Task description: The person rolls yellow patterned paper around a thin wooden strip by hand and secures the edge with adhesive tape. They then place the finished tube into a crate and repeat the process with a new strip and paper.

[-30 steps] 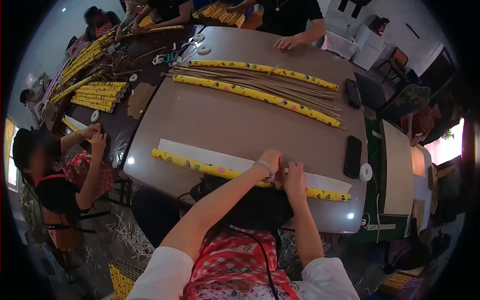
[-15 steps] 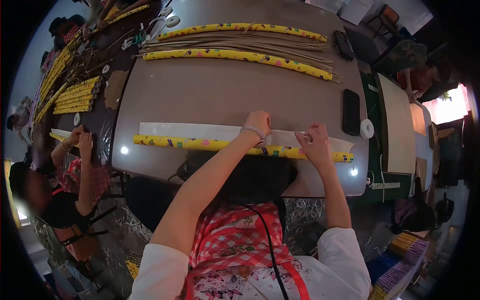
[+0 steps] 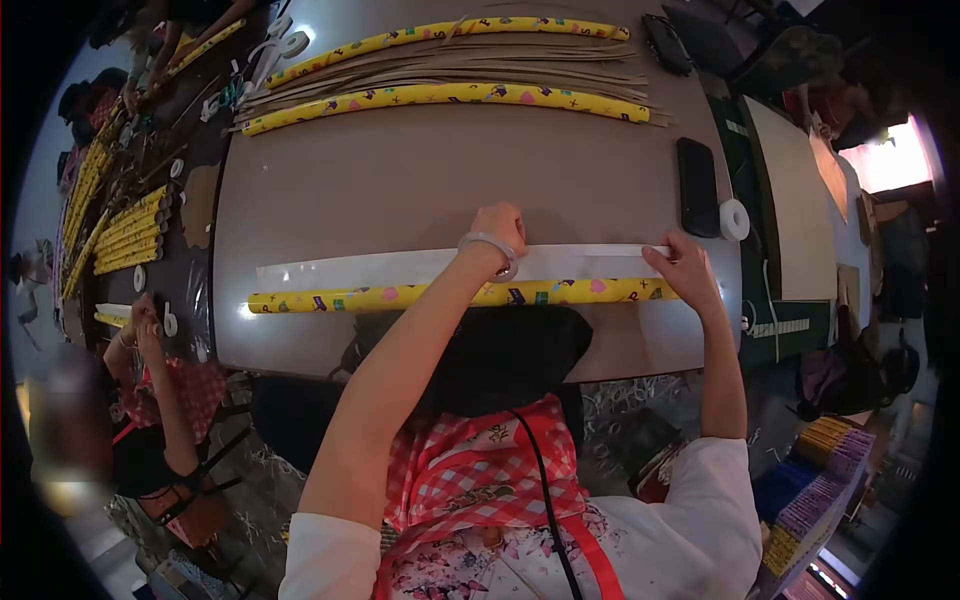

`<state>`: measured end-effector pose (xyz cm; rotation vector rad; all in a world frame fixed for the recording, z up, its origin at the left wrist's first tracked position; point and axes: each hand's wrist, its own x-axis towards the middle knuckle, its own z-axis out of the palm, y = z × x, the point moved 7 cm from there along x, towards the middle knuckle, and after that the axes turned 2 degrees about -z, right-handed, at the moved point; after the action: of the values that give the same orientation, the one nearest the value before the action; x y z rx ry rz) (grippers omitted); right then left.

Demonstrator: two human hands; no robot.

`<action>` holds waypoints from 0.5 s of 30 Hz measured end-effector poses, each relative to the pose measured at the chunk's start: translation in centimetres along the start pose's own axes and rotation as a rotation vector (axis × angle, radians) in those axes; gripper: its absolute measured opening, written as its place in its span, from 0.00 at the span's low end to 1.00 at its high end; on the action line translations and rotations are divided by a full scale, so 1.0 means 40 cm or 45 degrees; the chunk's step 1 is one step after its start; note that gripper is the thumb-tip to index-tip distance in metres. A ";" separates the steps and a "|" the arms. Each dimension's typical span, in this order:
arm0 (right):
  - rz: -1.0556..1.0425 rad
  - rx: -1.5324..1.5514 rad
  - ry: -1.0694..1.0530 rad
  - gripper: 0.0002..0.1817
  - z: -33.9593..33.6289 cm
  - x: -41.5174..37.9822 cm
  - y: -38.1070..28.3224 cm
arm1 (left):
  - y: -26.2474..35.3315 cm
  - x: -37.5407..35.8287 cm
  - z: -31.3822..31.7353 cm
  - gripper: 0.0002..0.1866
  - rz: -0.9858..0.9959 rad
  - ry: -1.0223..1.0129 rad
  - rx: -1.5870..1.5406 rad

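Note:
Along the near table edge lies a yellow patterned paper roll (image 3: pixel 400 296), with a band of its white underside (image 3: pixel 360 268) unrolled behind it. My left hand (image 3: pixel 498 230), wearing a bracelet, is closed in a fist at the far edge of this band; what its fingers hold is hidden. A narrow white strip (image 3: pixel 610 251) runs along that edge toward the right. My right hand (image 3: pixel 686 268) pinches the right end of the strip between thumb and fingers, above the right end of the roll.
Two yellow rolls (image 3: pixel 450 95) and brown strips (image 3: pixel 480 68) lie at the back. A black phone-like object (image 3: pixel 697 187) and white tape roll (image 3: pixel 735 220) sit right. At left, a co-worker's hands (image 3: pixel 147 322) work near stacked yellow tubes (image 3: pixel 133 230).
My right hand has moved right and closed on the strip's end, where its fingers were raised and curled before. My left hand has shifted slightly left. The view has shifted a little.

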<state>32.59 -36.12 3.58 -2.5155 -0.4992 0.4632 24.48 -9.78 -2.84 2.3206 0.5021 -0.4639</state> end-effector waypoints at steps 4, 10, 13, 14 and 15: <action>-0.039 0.103 0.111 0.18 0.025 0.008 0.031 | -0.005 -0.003 0.004 0.09 -0.042 -0.048 -0.077; -0.005 0.004 0.293 0.17 0.044 -0.005 0.030 | 0.001 -0.011 -0.001 0.08 -0.049 -0.055 -0.100; -0.075 -0.109 0.393 0.16 0.046 -0.014 0.001 | -0.005 -0.012 0.003 0.07 -0.084 -0.062 -0.187; -0.060 -0.122 0.409 0.16 0.045 -0.018 -0.008 | -0.008 -0.013 0.006 0.07 -0.085 -0.068 -0.188; -0.047 -0.134 0.427 0.15 0.044 -0.020 -0.013 | -0.010 -0.012 0.008 0.07 -0.085 -0.066 -0.207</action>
<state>31.02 -35.30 2.65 -2.6074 -0.4470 -0.0029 23.82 -9.84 -3.06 2.1361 0.5721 -0.4955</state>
